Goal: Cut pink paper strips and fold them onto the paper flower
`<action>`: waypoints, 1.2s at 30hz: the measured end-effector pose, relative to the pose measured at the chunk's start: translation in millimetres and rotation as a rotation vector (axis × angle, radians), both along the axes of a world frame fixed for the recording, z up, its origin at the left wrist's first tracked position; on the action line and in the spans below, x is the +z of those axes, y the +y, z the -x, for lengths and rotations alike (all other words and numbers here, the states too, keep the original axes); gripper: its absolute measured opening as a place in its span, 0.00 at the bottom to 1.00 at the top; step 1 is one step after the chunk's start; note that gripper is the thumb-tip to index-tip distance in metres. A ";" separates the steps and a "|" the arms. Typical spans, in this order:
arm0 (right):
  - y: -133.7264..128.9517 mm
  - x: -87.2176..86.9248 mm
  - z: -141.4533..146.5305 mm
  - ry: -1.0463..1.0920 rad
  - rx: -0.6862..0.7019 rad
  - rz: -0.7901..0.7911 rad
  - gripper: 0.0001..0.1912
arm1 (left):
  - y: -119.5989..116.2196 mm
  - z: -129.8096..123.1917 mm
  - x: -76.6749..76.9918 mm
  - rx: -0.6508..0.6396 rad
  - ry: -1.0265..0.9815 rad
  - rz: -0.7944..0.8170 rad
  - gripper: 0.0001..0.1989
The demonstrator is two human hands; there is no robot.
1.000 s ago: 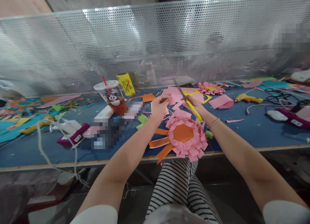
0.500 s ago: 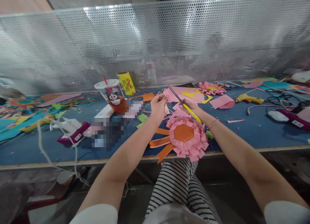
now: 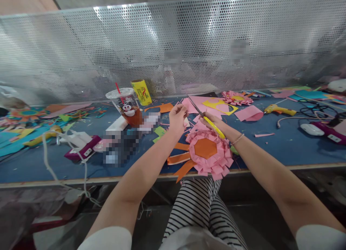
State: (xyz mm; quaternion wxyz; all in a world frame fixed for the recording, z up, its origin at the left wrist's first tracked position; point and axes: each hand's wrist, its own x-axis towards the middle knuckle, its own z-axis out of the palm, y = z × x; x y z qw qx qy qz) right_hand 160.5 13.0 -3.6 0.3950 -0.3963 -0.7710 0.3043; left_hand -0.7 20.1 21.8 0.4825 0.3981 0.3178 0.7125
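Observation:
Yellow-handled scissors (image 3: 214,127) are in my right hand (image 3: 214,121), the grey blades pointing up and to the left. My left hand (image 3: 177,116) is closed in a pinch beside the blade tips, and what its fingers hold is too small to make out. Pink paper (image 3: 196,104) lies just behind both hands. Below them, at the table's front edge, rests a pink paper rosette (image 3: 194,163) with an orange centre and orange ribbon tails on its left.
A drink cup (image 3: 131,111) with a red straw and a yellow can (image 3: 142,92) stand left of centre. Glue guns (image 3: 281,110) and cables lie at both sides. Paper scraps cover much of the blue table (image 3: 270,152). A perforated metal screen (image 3: 108,55) rises behind.
My left hand's fingers have shifted slightly at the pinch. The scissors and my right hand stay almost in place; the view has moved a little.

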 end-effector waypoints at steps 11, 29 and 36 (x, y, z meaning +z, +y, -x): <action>5.4 -4.1 -0.2 0.024 -0.006 0.020 0.18 | -0.1 -0.3 -2.0 0.000 0.036 -0.039 0.10; -17.5 10.4 7.6 0.004 -0.039 0.049 0.22 | -5.3 -1.9 0.8 -0.037 -0.029 0.022 0.10; -21.2 15.6 9.1 -0.078 -0.088 -0.018 0.22 | -4.6 -1.9 0.3 -0.044 -0.055 0.017 0.10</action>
